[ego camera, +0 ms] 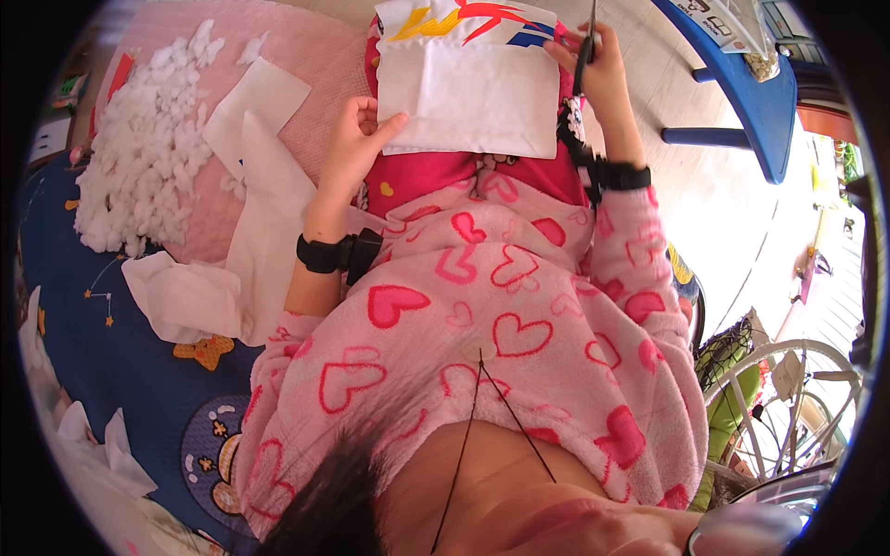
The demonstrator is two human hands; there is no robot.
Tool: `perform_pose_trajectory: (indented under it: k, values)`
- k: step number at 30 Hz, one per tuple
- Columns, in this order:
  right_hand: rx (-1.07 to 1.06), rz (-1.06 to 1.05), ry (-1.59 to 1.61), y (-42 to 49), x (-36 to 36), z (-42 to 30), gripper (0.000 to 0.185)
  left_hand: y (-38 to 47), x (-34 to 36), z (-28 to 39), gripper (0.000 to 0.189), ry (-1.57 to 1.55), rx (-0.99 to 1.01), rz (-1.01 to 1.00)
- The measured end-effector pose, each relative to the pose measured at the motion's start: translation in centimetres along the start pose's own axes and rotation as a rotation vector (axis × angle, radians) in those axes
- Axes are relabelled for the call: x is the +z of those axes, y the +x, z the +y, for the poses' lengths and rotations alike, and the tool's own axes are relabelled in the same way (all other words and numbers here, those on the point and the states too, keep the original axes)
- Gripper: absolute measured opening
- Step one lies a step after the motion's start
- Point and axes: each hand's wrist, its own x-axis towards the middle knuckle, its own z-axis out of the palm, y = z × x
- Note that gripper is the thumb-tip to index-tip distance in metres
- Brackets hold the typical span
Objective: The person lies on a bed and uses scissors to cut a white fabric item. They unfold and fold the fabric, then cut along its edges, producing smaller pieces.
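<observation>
A white fabric piece (480, 90) with yellow, red and blue shapes along its far edge lies across my lap. The thumb of my left hand (361, 135) rests on its near left corner, with the fingers curled at its left edge. My right hand (598, 62) is at the far right edge and holds dark scissors (584, 66), upright in the picture, while fingertips touch the cloth. To the left, a heap of white stuffing (146, 146) sits on a pink blanket (292, 42). White cloth pieces (268, 187) lie between the heap and my left arm.
A blue table (754, 90) carrying a clear bag (730, 28) stands at the far right. Crumpled white cloth (184, 295) lies on a dark blue star-patterned mat (139, 368) at left. A white metal rack or wheel-like frame (737, 389) and a green cushion (740, 396) are at lower right.
</observation>
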Motion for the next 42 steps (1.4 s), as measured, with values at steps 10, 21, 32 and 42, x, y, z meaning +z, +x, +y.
perform_pose_trajectory:
  k: [10,21,32,42]
  values:
    - [0.020,-0.109,0.396,2.5,-2.8,-2.7,0.041,-0.5,-5.0,4.3,0.025,-0.359,0.070,-0.108]
    - [0.215,0.013,0.330,-5.9,-2.2,-1.4,0.047,4.1,-3.5,3.0,0.024,0.186,0.361,-0.181]
    - [0.176,0.111,0.862,-7.9,-1.8,-8.7,0.032,3.6,-7.1,17.2,0.032,0.184,0.702,-0.196]
    - [0.510,0.353,1.005,-8.8,-3.5,-1.0,0.027,14.5,2.8,12.4,0.070,0.446,0.271,-0.497]
